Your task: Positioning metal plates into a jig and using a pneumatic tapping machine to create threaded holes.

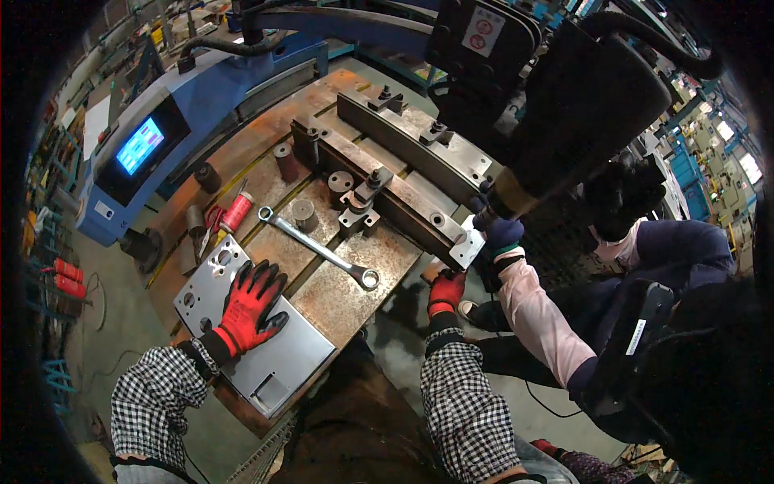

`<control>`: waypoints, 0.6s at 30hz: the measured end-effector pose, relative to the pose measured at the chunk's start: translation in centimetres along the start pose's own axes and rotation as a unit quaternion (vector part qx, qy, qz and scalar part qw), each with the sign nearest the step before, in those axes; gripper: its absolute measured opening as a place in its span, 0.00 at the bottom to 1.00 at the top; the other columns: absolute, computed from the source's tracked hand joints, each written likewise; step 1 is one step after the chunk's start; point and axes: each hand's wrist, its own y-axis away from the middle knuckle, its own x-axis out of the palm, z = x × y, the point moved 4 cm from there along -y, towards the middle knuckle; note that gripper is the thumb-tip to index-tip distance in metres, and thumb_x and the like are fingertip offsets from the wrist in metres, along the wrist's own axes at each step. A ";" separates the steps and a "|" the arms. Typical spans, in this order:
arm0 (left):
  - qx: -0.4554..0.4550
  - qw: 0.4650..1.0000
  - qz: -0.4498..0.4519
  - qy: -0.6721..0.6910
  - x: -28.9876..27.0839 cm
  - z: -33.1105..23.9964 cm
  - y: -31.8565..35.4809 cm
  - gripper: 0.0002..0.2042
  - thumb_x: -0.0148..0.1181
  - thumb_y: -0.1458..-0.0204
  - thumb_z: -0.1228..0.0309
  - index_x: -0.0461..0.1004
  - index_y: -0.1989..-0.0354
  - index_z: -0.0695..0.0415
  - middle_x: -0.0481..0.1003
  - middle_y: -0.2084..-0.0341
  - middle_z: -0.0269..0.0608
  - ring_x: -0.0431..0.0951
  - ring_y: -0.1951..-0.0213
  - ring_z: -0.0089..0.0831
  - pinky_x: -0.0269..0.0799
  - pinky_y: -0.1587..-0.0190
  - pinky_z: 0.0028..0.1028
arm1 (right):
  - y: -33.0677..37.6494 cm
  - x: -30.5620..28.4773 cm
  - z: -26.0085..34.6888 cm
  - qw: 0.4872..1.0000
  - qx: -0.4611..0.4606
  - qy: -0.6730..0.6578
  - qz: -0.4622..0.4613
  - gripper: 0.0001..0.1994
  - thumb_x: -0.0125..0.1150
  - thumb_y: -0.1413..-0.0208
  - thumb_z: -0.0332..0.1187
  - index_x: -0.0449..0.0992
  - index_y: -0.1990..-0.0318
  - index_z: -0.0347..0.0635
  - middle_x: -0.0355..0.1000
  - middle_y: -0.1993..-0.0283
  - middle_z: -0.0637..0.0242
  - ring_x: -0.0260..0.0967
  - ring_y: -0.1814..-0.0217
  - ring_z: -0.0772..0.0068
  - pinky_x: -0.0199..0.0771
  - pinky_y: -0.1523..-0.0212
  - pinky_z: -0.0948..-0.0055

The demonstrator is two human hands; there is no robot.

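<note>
My left hand [250,310], in a red glove with black fingertips, lies open with spread fingers on a flat grey sheet-metal panel [294,343]. The panel has round holes at its far-left end and a rectangular cutout at its near end. My right hand [447,292], gloved the same way, is closed just below the end of a steel rail. A small pale metal piece with holes [468,247] sits right above it, beside a co-worker's dark-gloved hand [504,234]. What my right fingers hold is hidden.
A double-ended ring wrench [314,246] lies on the rusty slotted table [343,298]. Clamped steel rails [395,194], steel cylinders [305,214] and a red spray can [236,211] are there too. A machine head [556,105] hangs at right; a blue arm carries a lit screen [140,146].
</note>
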 end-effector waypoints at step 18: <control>-0.007 1.000 0.008 0.012 -0.2 -0.1 -0.2 0.43 0.67 0.41 0.48 0.67 0.17 0.54 0.61 0.16 0.59 0.53 0.14 0.61 0.41 0.13 0.65 | -0.4 -0.3 -0.7 0.998 -0.006 0.060 -0.017 0.38 0.59 0.31 0.31 0.61 0.13 0.54 0.77 0.24 0.47 0.78 0.26 0.38 0.78 0.29 0.48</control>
